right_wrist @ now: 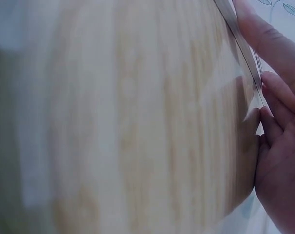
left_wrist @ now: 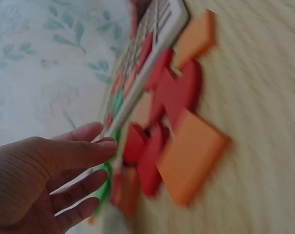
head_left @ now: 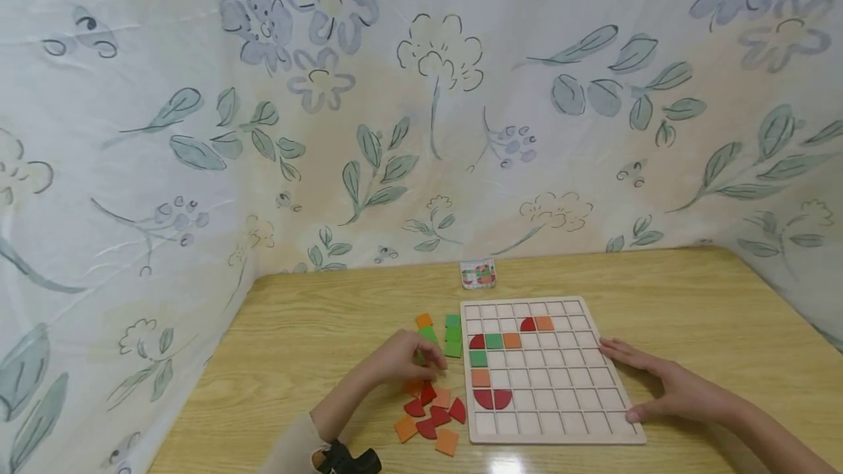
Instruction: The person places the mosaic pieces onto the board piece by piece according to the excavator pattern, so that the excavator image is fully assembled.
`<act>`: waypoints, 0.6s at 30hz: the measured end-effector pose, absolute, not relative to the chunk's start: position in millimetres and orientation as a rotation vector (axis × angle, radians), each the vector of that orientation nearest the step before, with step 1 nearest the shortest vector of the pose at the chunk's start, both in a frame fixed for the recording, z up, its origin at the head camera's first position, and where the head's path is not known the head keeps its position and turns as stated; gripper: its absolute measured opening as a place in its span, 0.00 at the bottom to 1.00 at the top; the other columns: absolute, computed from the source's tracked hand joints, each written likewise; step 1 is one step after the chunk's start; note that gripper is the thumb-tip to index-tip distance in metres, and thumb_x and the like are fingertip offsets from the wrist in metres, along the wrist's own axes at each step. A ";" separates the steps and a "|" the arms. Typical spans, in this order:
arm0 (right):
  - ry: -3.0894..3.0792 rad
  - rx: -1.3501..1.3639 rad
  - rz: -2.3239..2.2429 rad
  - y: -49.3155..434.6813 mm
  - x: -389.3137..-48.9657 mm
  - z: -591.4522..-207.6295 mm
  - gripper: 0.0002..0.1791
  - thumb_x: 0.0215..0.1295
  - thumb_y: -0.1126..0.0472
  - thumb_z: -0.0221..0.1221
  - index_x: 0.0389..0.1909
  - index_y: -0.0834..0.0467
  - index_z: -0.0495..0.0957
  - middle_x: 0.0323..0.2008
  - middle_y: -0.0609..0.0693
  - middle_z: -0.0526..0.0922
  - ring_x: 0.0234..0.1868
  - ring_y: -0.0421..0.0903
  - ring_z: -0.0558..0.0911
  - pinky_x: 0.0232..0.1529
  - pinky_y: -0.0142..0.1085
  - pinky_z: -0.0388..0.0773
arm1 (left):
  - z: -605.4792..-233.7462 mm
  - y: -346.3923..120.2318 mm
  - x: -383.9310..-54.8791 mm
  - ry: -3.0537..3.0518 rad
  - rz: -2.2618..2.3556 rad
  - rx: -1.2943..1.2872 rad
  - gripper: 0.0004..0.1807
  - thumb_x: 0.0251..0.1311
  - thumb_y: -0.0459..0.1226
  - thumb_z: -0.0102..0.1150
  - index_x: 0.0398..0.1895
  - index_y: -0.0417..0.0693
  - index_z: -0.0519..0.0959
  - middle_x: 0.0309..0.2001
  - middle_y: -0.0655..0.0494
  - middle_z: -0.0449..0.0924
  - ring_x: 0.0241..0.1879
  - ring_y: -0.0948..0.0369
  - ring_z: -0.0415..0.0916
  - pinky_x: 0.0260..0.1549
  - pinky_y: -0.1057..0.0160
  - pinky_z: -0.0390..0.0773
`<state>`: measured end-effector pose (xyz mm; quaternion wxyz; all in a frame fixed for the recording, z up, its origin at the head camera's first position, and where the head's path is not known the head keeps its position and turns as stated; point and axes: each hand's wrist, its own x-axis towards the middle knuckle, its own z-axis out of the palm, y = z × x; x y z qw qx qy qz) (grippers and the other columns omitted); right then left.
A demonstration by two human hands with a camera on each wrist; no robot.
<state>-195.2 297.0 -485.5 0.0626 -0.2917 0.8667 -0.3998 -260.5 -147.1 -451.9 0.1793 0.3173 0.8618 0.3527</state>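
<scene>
My left hand (head_left: 403, 358) hovers over loose tiles left of a white grid board (head_left: 560, 401). In the left wrist view its fingers (left_wrist: 71, 197) bend loosely with nothing visible between them and the thumb. Below it lie red quarter-circle tiles (head_left: 426, 428) and orange square tiles (head_left: 446, 442); green squares (head_left: 453, 335) are just beyond. On the board's left part sit red, green and orange tiles, such as a red quarter circle (head_left: 503, 399). At the board's right side, my right hand (head_left: 672, 388) has its thumb on the near corner and extended fingers against the edge.
A small card (head_left: 478, 274) printed with a coloured pattern lies behind the board. Flower-patterned cloth (head_left: 435, 167) hangs behind and beside the wooden table (head_left: 316, 320). A dark wrist strap (head_left: 345, 459) is on the left arm.
</scene>
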 end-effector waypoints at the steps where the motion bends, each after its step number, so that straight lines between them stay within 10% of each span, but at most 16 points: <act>1: 2.623 -0.888 -1.207 296.6 -195.0 -485.8 0.46 0.47 0.52 0.68 0.67 0.58 0.59 0.70 0.55 0.54 0.63 0.15 0.45 0.50 0.08 0.44 | -453.2 -151.5 -258.6 2.417 1.003 0.880 0.06 0.51 0.31 0.64 0.31 0.50 0.83 0.31 0.63 0.83 0.33 0.72 0.75 0.37 0.72 0.74; 18: 2.634 -0.883 -1.203 295.9 -193.6 -484.1 0.46 0.47 0.52 0.68 0.67 0.57 0.59 0.70 0.55 0.54 0.63 0.14 0.44 0.50 0.08 0.44 | -460.2 -178.3 -258.0 2.443 1.082 0.835 0.09 0.56 0.29 0.58 0.37 0.50 0.83 0.36 0.63 0.82 0.39 0.69 0.77 0.43 0.69 0.74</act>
